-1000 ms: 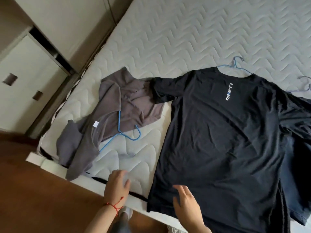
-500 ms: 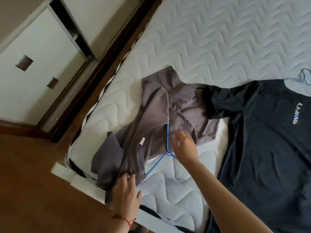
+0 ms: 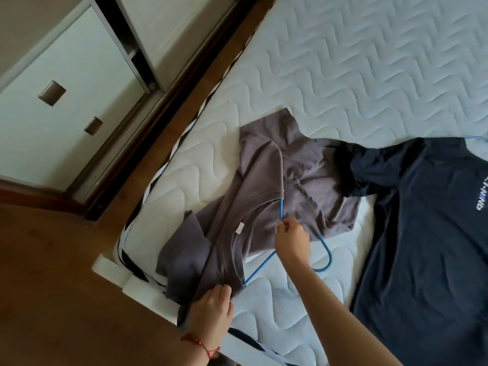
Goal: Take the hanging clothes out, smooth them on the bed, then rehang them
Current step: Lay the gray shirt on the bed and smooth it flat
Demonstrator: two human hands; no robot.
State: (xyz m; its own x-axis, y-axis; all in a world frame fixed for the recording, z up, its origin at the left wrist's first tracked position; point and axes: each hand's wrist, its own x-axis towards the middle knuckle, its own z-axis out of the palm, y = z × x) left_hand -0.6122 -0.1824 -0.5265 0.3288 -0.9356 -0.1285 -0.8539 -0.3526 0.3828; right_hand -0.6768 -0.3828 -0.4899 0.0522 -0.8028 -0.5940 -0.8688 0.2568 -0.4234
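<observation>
Right hand (image 3: 291,239) pinches the blue hanger (image 3: 326,256), half-buried in the crumpled grey shirt (image 3: 264,186) on the bed (image 3: 343,75), left hand (image 3: 214,305) grips its shoulder, while the black shirt (image 3: 427,220) runs off-frame.

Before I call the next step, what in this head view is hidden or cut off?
- Blue hanger: its arms run inside the grey T-shirt; the right hand covers its neck.
- Black T-shirt: cut off by the right and bottom edges, logo partly lost.
- Left hand: fingertips buried in the grey fabric.
- Second hanger: only a sliver at the right edge.
</observation>
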